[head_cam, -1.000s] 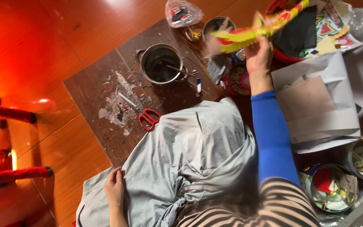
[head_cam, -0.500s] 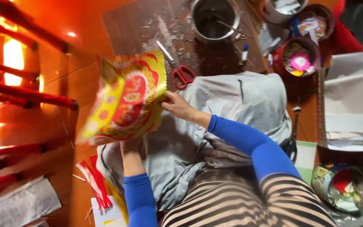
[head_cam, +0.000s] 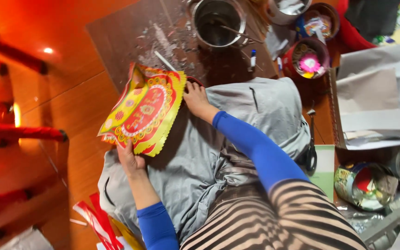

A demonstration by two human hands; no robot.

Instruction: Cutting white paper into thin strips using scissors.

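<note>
Fingers [head_cam: 127,153] of both hands grip decorated paper [head_cam: 144,109]; stick in metal pot [head_cam: 216,21].

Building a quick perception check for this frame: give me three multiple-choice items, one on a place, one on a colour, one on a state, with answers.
1. Where does the metal pot stand?
A. on the dark mat beyond the knees
B. on the grey cloth over the lap
C. on the red chair

2. What colour are the sleeves on both forearms?
A. green
B. white
C. blue

3. How is the red and yellow printed sheet held?
A. lying flat on the floor, untouched
B. lifted, gripped by both hands at opposite edges
C. rolled into a tube in one hand

Answers:
1. A: the metal pot sits on the dark mat, past the grey cloth.
2. C: both sleeves are plain blue.
3. B: the left hand holds the printed sheet at its near edge and the right hand at its far edge.
</note>
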